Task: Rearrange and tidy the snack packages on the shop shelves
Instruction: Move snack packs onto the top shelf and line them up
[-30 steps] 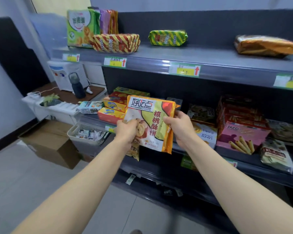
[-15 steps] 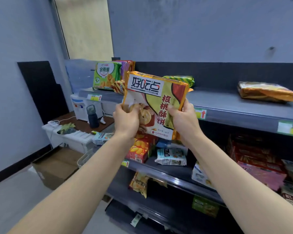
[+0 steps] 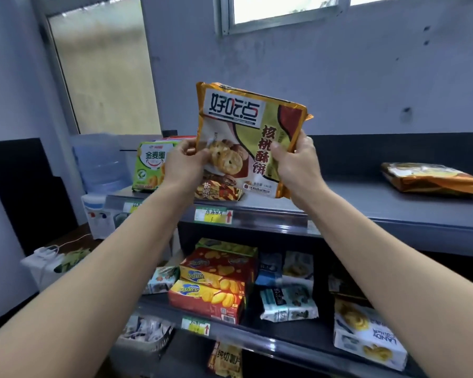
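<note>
Centre frame: cookie bag (image 3: 246,126) upright, above the grey top shelf (image 3: 366,205), clamped at its lower sides in left hand (image 3: 183,165) and right hand (image 3: 295,167). On that shelf, green bag (image 3: 149,170) at frame left, gold bag (image 3: 432,181) far right. Below, red boxes (image 3: 210,290) on middle shelf (image 3: 284,334). Blue-grey wall (image 3: 366,91) behind, window (image 3: 284,9) at top.

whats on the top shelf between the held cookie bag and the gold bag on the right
Nothing: in the head view that stretch of top shelf is bare grey from the held cookie bag, gripped by the right hand, to the gold bag.
</note>
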